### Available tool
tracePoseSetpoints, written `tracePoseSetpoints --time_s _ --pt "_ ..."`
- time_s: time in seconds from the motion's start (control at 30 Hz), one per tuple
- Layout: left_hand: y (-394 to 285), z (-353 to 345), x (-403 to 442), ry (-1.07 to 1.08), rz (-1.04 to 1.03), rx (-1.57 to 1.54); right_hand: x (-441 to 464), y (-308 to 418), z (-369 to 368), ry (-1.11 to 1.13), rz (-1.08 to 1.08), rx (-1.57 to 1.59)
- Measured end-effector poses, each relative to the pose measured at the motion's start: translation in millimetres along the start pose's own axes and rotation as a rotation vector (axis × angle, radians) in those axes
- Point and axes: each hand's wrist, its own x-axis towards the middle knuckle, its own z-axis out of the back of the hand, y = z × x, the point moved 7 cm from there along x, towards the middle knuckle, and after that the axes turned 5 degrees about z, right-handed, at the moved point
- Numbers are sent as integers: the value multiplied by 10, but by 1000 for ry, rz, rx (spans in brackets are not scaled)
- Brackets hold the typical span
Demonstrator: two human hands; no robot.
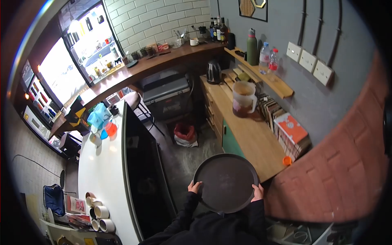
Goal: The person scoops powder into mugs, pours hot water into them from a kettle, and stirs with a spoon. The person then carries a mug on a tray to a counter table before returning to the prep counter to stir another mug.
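Observation:
A round dark tray (225,183) is held level in front of my body, with nothing on it. My left hand (195,187) grips its left rim, the thumb over the edge. On the opposite side, my right hand (257,192) holds the right rim in the same way. Both sleeves are black. The tray's far edge lies near the front corner of the wooden cabinet top (245,141), where an orange cup (287,161) stands.
A white counter (102,171) with several mugs (101,211) runs along the left. On the cabinet stand a large jug (243,99), a black kettle (213,72) and a row of records (290,127). A red-lined bin (185,134) sits on the floor ahead.

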Motion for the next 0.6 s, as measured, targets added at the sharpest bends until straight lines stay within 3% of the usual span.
tracePoseSetpoints --time_s 0.07,0.23,0.33,0.4,0.47,0.53,0.57,0.6 --pt "-59 -290 278 33 20 -133 421 178 -97 -67 29 -43" --pt "-224 -1025 1009 130 90 -9 1195 550 -164 -113 97 -109" --pt "-227 -1401 1184 116 122 -75 1433 820 -37 -186 140 -327" --pt "-90 -1620 1325 131 174 -183 1378 972 -3 -408 122 -606" --pt "48 -1730 1482 149 205 -22 1405 1083 17 -412 71 -694" --pt "355 -1814 1796 194 175 100 1424 953 178 -477 110 -737" --pt "370 -1900 1832 193 231 33 1580 672 457 -580 278 -691" --pt "397 -1946 1843 184 293 -40 1596 597 517 -596 271 -686"
